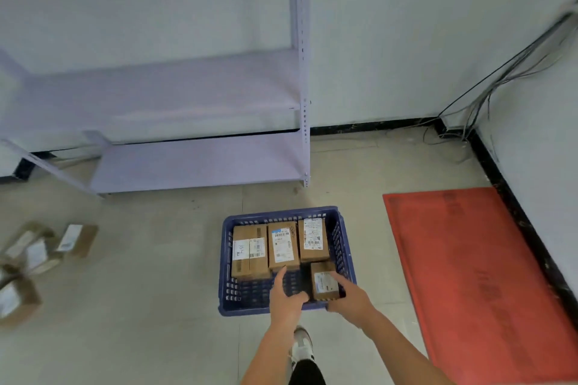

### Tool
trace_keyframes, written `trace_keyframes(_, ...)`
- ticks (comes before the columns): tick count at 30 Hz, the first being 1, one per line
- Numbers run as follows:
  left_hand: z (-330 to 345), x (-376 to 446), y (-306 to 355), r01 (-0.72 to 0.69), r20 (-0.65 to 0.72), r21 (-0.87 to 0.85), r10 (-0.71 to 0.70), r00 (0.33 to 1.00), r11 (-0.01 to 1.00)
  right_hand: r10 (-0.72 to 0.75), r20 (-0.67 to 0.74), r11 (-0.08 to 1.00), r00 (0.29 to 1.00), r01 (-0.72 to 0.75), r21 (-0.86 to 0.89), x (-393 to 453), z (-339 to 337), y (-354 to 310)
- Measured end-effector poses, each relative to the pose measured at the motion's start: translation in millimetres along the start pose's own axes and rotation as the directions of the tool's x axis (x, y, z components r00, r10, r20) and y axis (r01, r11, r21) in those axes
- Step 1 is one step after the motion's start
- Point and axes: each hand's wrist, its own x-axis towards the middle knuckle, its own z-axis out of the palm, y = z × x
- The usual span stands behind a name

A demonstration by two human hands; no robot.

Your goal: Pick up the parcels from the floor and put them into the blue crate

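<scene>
Parcels sit in a row of three (280,245) along the far side of the blue crate (226,262), just beyond the fingers, and a fourth small parcel (323,281) stands in the near right corner, grasped by the right hand (350,297) with its fingers curled around the box's side and bottom edge. The left hand (286,298) reaches into the crate just left of that box, its fingers released and one pointing at the middle parcel. More parcels (37,255) lie on the floor (150,291) well off to the left of both hands.
</scene>
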Motion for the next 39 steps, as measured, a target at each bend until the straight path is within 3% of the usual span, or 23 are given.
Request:
trace_keyframes(5, -28.6, -78.4, -12.0, 0.032, -0.012, -0.039, -0.032, 0.999, 0.999, -0.032, 0.067, 0.997, 0.997, 0.037, -0.069, -84.8, 22.3, -16.3)
trace_keyframes(14, -131.8, -125.9, -12.2, 0.023, -0.072, -0.119, -0.032, 0.997, 0.993, -0.117, 0.104, 0.979, 0.988, 0.132, -0.154, -130.2, 107.8, -79.0)
trace_keyframes(23, -366.6, -119.8, -22.5, -0.145, -0.251, -0.192, 0.094, 0.963, 0.971, -0.232, 0.163, 0.937, 0.959, 0.265, -0.228, -135.8, 301.9, -205.6)
trace_keyframes(31, -569.3, -101.4, -70.4, -0.071, -0.309, -0.316, -0.031, 0.951, 0.946, -0.115, 0.309, 0.955, 0.944, 0.191, -0.228, -129.4, 510.2, -282.1)
trace_keyframes(39, -718.9, -29.3, -67.5, -0.040, -0.334, -0.377, -0.096, 0.938, 0.926, -0.040, 0.361, 0.931, 0.932, 0.166, -0.326, -52.9, 640.4, -365.2)
